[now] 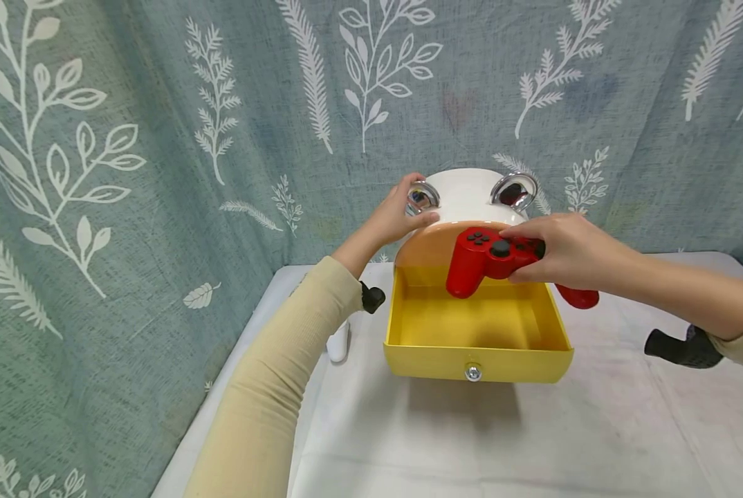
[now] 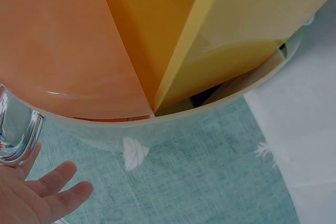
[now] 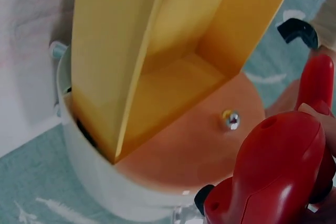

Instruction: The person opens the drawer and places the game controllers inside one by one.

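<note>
A red game controller [image 1: 486, 257] is held in the air above an open yellow drawer [image 1: 427, 361], gripped by the right hand [image 1: 561, 249], which hides its middle; one grip shows below the wrist. The right-wrist view cuts the controller off at the frame's edge. The drawer juts from a white, rounded box [image 1: 465, 187] with an orange front panel [image 1: 424, 249]. A small knob [image 3: 231, 120] on that panel shows from the right wrist, but the controller covers it from the head. The left hand [image 1: 393, 211] is at one metal ring [image 1: 435, 192] on the box, fingers loosely spread, not clenched; contact is hard to confirm. On the white surface [image 1: 421, 449], the left forearm partly covers a white object [image 1: 338, 344], too hidden to identify. A leaf-patterned curtain [image 1: 253, 124] hangs behind.
</note>
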`<state>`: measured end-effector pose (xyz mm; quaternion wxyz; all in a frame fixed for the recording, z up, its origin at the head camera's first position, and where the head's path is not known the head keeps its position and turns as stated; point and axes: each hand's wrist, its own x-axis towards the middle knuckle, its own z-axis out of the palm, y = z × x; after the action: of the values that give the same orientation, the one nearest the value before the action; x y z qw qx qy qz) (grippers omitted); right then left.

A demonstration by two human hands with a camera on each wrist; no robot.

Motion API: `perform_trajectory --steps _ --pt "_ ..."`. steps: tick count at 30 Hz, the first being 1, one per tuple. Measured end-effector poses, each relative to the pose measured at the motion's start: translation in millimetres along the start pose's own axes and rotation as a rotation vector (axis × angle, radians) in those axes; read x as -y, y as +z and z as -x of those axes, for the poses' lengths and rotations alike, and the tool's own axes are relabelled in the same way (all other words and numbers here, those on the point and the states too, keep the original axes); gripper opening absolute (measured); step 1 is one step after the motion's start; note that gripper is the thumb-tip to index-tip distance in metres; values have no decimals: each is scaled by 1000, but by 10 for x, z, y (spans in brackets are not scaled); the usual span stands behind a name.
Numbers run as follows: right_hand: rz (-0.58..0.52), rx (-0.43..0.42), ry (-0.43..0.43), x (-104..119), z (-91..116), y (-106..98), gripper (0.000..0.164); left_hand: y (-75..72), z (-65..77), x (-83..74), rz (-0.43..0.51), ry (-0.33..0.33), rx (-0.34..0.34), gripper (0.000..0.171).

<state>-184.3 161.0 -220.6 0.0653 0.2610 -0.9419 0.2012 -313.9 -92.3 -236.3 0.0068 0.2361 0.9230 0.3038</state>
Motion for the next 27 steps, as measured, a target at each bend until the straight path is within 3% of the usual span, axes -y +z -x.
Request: perform_trajectory --steps 12,19,27 --pt "-59 86 -14 167 -102 238 52 9 -4 9 0 4 -7 75" --pt "-57 58 -103 100 -156 468 47 16 -12 -2 -5 4 -3 75" --pt "-71 140 -73 63 -170 596 46 10 -1 -11 -5 0 -4 74"
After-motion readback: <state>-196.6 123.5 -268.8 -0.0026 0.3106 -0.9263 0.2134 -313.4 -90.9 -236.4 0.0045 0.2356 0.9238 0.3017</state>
